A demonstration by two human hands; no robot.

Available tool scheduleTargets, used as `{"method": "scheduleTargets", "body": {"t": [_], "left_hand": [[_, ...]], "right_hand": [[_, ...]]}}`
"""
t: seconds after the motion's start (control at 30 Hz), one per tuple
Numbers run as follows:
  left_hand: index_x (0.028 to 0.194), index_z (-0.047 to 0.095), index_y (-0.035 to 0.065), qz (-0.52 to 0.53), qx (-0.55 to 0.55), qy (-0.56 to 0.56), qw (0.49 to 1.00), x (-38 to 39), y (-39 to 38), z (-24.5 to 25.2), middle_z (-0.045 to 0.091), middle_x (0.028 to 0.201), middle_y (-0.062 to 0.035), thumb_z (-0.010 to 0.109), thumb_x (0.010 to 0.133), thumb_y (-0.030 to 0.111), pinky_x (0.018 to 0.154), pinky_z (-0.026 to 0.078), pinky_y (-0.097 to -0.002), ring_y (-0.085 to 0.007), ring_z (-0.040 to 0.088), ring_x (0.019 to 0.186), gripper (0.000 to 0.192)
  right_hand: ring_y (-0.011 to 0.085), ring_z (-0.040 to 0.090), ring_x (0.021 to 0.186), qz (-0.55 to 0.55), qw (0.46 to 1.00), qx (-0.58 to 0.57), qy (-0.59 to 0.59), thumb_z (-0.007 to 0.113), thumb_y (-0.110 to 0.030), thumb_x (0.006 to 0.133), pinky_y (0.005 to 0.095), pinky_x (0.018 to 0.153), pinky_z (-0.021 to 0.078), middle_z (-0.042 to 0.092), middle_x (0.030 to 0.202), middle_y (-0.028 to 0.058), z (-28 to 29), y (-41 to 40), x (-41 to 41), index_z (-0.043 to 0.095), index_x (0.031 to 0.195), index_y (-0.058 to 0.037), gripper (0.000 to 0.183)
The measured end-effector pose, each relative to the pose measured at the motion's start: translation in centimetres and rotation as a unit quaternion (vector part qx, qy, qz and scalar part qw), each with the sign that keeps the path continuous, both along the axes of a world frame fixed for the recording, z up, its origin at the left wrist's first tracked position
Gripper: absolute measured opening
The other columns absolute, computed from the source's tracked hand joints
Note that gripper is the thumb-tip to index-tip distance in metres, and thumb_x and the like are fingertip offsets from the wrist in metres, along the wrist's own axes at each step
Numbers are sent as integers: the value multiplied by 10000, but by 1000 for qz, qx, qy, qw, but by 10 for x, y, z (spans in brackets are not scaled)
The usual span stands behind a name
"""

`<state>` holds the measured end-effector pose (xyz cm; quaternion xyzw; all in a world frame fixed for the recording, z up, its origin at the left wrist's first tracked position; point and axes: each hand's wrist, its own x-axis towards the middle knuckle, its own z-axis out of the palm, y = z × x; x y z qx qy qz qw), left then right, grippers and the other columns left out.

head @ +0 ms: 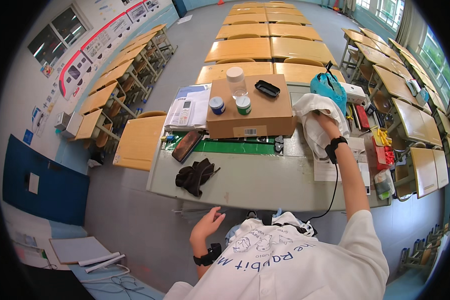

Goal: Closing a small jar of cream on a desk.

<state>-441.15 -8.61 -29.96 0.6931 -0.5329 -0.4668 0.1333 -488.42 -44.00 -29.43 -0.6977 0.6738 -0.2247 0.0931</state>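
My right hand (324, 119) reaches into a white cloth bag or bundle (311, 129) at the right of the desk (262, 176); its fingertips are hidden in the folds, so its grip cannot be made out. My left hand (209, 224) is held in the air in front of the desk's near edge, fingers apart, holding nothing. A blue drawstring bag (327, 88) stands behind the white cloth. On a cardboard box (249, 125) are a clear jar with a white lid (237, 83), two small lidded jars and a black tray (267, 89). A crumpled black cloth (195, 176) lies at the desk's left.
A dark phone (186, 146) lies left of the box, and a white remote control (185, 112) rests on papers. Yellow-handled pliers (349, 112), a red case (362, 117) and a red box of yellow and red pieces (378, 150) line the right side. A black cable hangs from my right wristband.
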Motion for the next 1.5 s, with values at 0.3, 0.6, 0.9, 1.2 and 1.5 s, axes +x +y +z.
{"method": "scheduleTargets", "body": {"t": [0.3,0.6,0.9,1.2,1.5], "left_hand": [[1344,428,32,-126,-154,-5,980,-24,-53,27,497,1310,-220,561,920,297,951,439,-380,-334,539,1148,517],[1357,342,64,-97,84,449,884,-125,-120,39,544,1183,-116,457,987,377,688,529,-279,-170,615,938,498],[1075,451,101,27,19,441,897,-204,-139,28,567,818,-42,452,964,480,439,445,-214,-114,592,632,395],[946,546,90,110,-113,566,809,-249,-147,19,567,885,-30,346,994,418,733,466,-295,-124,557,802,387],[923,562,-11,-128,-436,355,817,-234,-147,50,588,816,-93,366,930,187,653,461,-322,-162,559,750,279]], "right_hand": [[302,595,979,227,962,90,-120,746,-293,735,361,863,478,583,1141,179,34,146,87,520,1222,-11,607],[159,561,774,273,888,171,-330,752,-264,773,282,669,472,567,1049,118,42,243,140,481,1199,-4,568],[328,524,1028,-30,898,89,-429,591,-411,898,389,880,433,530,1116,204,31,250,148,483,1230,-3,537],[345,516,1106,60,885,-254,-385,613,-142,872,437,964,407,548,1152,162,47,237,135,619,1106,-46,253],[332,534,1100,332,812,-468,-109,647,-111,789,457,920,467,578,1135,133,57,225,97,674,1028,-67,244]]}}
